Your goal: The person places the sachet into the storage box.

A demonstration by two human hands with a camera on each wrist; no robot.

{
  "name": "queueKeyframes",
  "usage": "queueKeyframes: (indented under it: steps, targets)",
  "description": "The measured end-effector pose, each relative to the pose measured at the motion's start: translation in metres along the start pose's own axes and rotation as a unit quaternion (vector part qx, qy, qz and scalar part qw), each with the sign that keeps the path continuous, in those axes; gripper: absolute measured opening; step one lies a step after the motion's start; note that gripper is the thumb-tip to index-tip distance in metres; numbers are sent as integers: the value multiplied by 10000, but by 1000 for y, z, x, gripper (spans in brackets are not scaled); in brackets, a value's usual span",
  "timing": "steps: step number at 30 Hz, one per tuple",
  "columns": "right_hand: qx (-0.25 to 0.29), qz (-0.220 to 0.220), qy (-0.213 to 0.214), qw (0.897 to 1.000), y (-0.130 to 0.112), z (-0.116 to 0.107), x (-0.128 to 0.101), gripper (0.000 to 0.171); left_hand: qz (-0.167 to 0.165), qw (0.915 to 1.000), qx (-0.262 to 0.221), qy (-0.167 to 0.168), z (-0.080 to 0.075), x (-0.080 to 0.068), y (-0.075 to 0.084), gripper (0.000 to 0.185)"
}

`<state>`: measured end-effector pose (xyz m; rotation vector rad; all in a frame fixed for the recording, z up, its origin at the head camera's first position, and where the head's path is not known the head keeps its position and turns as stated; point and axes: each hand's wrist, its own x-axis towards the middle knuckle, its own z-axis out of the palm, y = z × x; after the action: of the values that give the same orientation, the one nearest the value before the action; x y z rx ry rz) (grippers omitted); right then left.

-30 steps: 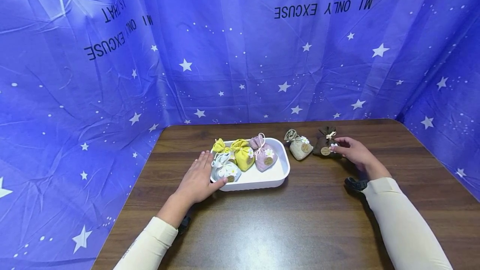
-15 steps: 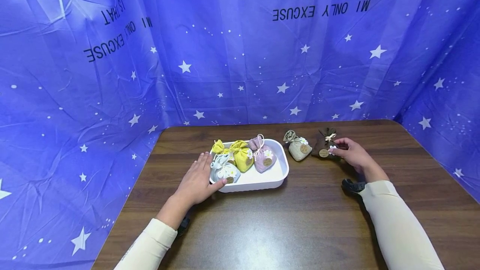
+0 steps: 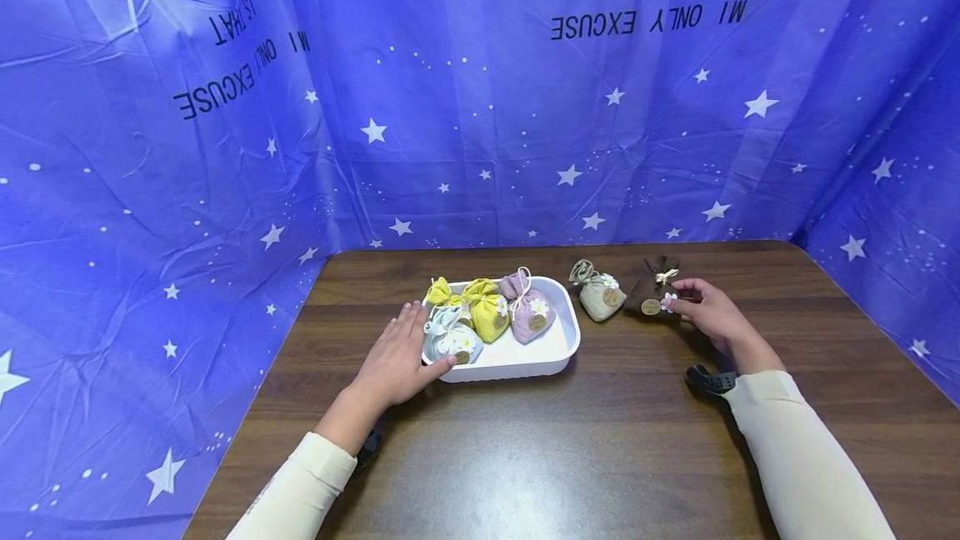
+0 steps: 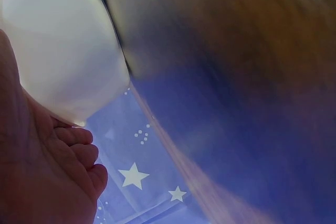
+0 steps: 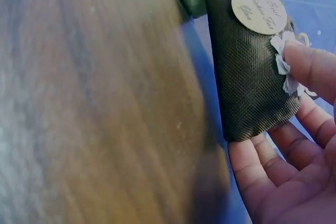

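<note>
At the back right of the table, a dark brown drawstring pouch [image 3: 651, 295] with a round label and white flower is pinched by my right hand [image 3: 708, 311]. In the right wrist view, the thumb presses the pouch's flower while the other fingers support its far side and lower edge. My left hand [image 3: 397, 361] rests against the left end of a white tray [image 3: 517, 369], fingers extended, thumb along its front rim. Inside the tray lie a light blue pouch [image 3: 455, 342], two yellow pouches [image 3: 487, 319] and a mauve pouch [image 3: 531, 319]. The left wrist view shows fingertips at the tray's wall [image 4: 68, 56].
Between the tray and the brown pouch sits a beige drawstring pouch [image 3: 600, 297]. The wooden table [image 3: 517, 457] ends at a blue star-printed curtain [image 3: 480, 123] behind and at the sides.
The brown pouch's neck has shifted slightly within the right hand's pinch. The left hand and tray stay where they were; the head view sways a little.
</note>
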<state>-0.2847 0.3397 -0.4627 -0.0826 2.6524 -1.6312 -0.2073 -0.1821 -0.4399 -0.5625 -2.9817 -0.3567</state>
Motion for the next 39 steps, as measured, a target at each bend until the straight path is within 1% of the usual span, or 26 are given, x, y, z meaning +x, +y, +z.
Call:
queueKeyframes:
  steps: [3,10,16,23,29,39]
  targets:
    - [14,-155,-47,9999,-6,-1,-3,53,-9,10000,-8,-34,0,0,1,102]
    - [-21,-603,22,9982,-24,1,-7,48,-17,10000,-13,-18,0,0,0,102]
    - [-89,-888,-117,9959,-37,4,-8,45,-25,10000,43,-23,1,1,-1,103]
    - [83,-1076,-438,9932,-53,7,-8,40,-33,10000,23,-33,1,0,-1,104]
    - [104,-1272,-699,9893,-69,11,-8,40,-36,10000,1,-22,1,0,-1,104]
    - [-193,-1333,-926,9866,-95,23,-8,40,-50,10000,21,-41,1,0,-1,104]
